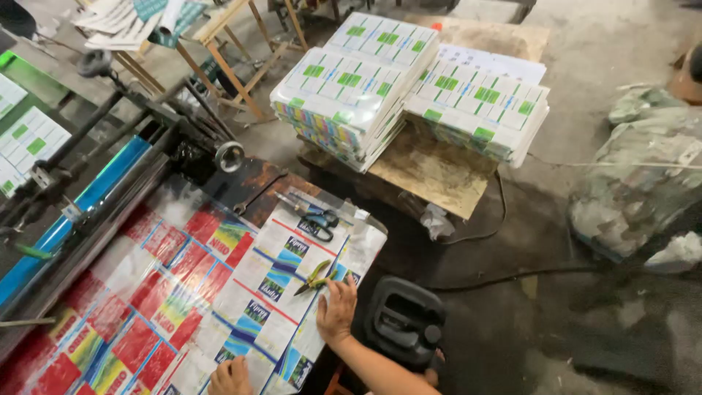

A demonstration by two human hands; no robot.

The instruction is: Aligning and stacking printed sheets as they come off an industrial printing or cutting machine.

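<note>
The right hand point(337, 311) lies flat, palm down, on a glossy printed sheet point(292, 292) at the right end of the surface point(252, 183), fingers point(344, 289) spread and pinching nothing. Just beyond the fingertips, touching or nearly touching them, lie small green-handled pliers point(316, 278), jaws pointing left, resting on the same sheet. The left hand point(230, 377) shows only partly at the bottom edge; knuckles rest on the sheets, but I cannot tell whether its fingers are spread or curled. The white sheet with blue and green panels sits on top of a run of red and yellow printed sheets point(139, 307) that covers the surface toward the left. Further along the white sheet, near its far edge, lie dark-handled scissors point(319, 224), closed, well apart from the hands. Left of the sheets runs a machine with a blue roller bar point(80, 208) and a metal wheel point(229, 156). Just right of the right forearm, below the surface edge, stands a black plastic container point(404, 322) with a handle. On the floor beyond, two stacks of white and green printed sheets point(409, 91) rest on a wooden board point(431, 172).
</note>
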